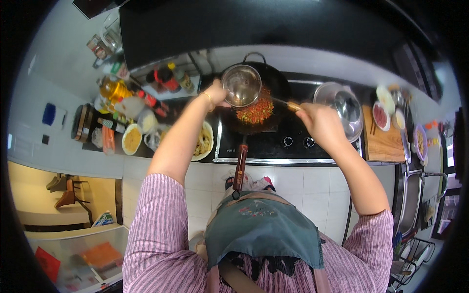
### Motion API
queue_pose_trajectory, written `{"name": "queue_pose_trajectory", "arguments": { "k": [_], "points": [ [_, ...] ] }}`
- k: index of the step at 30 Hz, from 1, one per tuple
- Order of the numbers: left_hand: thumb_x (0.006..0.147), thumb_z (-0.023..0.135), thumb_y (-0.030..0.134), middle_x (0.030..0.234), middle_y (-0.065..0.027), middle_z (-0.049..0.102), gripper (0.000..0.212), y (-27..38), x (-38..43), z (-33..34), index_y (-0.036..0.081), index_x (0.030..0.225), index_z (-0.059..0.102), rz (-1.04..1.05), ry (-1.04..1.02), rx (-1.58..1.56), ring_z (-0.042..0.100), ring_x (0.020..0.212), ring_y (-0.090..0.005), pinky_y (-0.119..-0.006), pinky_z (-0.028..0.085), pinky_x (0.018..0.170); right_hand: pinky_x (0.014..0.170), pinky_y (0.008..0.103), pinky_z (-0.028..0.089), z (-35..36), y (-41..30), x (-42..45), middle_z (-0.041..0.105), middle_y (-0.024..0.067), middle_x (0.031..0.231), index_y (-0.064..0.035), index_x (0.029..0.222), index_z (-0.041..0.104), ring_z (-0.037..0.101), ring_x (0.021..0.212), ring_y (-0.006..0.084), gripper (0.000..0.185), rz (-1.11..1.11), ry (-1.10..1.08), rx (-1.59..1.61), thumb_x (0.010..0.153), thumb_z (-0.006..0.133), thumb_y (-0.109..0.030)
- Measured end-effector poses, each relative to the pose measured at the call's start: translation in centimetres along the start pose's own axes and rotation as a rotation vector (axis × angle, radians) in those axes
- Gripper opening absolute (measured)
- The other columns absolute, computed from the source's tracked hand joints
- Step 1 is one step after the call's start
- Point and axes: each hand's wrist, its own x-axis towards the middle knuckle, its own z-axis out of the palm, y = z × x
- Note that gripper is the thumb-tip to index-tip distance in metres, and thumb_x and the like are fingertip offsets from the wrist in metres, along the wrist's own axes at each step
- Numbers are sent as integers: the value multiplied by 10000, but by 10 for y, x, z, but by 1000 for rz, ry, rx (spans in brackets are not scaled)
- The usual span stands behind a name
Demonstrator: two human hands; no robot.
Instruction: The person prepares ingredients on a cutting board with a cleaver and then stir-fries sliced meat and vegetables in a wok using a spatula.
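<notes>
A black wok with a brown handle stands on the gas stove. Chopped red and green food, perhaps chilies, lies in it. My left hand, with a bangle at the wrist, grips the rim of a shiny metal bowl tilted over the left part of the wok. My right hand is closed round the wooden handle of a metal utensil that reaches into the wok. The utensil's head is hidden by the food and the bowl, so its kind cannot be told.
Left of the stove stand sauce bottles, oil, a bowl of yellow food and a white bowl. To the right are a large metal lid or basin, a wooden cutting board with a meat dish, and a sink.
</notes>
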Motion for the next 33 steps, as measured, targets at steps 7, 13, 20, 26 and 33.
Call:
{"name": "queue_pose_trajectory", "arguments": {
  "k": [7, 13, 20, 26, 33],
  "points": [
    [921, 527, -18, 1390, -221, 437, 559, 4, 6, -5, -69, 1411, 262, 39, -51, 6, 604, 1164, -310, -346, 662, 751, 565, 393, 540, -2, -16, 6, 611, 110, 808, -41, 1129, 650, 665, 662, 281, 284, -117, 70, -289, 919, 651, -232],
    [909, 552, 14, 1366, -217, 462, 614, 3, 12, 3, -33, 1442, 251, 132, 40, 242, 581, 1181, -320, -360, 646, 700, 499, 309, 549, -2, -49, 15, 611, 78, 770, -34, 919, 611, 662, 601, 201, 99, -122, 66, -431, 848, 611, -103],
    [844, 575, 44, 1356, -359, 434, 631, -6, 21, 17, -95, 1400, 309, 423, 337, 795, 488, 1238, -489, -453, 431, 1051, 459, 260, 483, 15, -89, 29, 598, 103, 749, 19, 813, 671, 608, 595, 153, 161, -227, -4, -553, 750, 640, -126],
    [854, 569, 0, 1343, -333, 416, 561, 1, 6, 27, -59, 1369, 353, 491, 416, 869, 540, 1127, -516, -483, 488, 958, 455, 254, 433, 29, -90, 27, 587, 156, 768, 34, 746, 694, 575, 607, 188, 191, -392, -46, -706, 701, 660, -148],
    [832, 565, -33, 1356, -326, 428, 584, -4, 8, 25, -61, 1377, 355, 533, 497, 927, 571, 1097, -502, -475, 509, 931, 484, 256, 445, 21, -90, 27, 567, 130, 780, 26, 782, 680, 577, 639, 182, 186, -337, -8, -617, 732, 645, -150]
  ]
}}
